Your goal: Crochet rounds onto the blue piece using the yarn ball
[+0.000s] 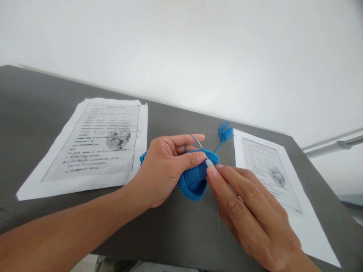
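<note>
A round, cupped piece of blue crochet (195, 177) is pinched by its upper edge between the thumb and fingers of my left hand (170, 162). Blue working yarn (193, 136) loops over the left index finger, which points to the right. My right hand (246, 204) is closed around a crochet hook (209, 163) with a pale grey handle. The hook's thin metal tip is at the rim of the crochet, close to my left thumb. Part of the handle is hidden by my right fingers.
On the dark grey table (176, 234) lie two printed sheets, a left sheet (110, 109) and a right sheet (309, 230). A loose blue yarn tangle (225, 131) lies near the back edge, joined to the crochet by a strand. More blue yarn (142, 158) shows behind my left hand. A white wall rises behind.
</note>
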The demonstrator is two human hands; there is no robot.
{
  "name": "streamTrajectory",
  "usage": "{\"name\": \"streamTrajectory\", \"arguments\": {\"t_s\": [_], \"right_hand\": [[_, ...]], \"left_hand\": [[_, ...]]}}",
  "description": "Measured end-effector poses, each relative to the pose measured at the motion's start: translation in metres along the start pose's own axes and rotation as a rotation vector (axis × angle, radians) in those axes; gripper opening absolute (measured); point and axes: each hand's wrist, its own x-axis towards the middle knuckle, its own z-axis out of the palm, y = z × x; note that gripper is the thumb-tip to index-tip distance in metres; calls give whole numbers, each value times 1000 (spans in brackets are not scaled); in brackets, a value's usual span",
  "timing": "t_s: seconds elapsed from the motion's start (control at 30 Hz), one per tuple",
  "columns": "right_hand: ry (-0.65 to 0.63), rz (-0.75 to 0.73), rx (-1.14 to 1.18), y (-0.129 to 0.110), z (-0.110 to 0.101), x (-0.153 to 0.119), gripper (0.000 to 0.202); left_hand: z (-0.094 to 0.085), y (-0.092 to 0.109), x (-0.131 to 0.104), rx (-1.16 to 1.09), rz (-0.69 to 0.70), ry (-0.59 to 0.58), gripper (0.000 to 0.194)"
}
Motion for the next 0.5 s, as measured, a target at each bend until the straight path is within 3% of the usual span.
{"name": "streamTrajectory", "arguments": {"t_s": [0.23, 0.5], "right_hand": [[-39, -12, 47, 6, -6, -1, 62], [-42, 128, 312, 19, -22, 0, 63]], "left_hand": [[0, 0, 1, 159, 77, -15, 58], [-5, 8, 6, 370, 157, -15, 41]]}}
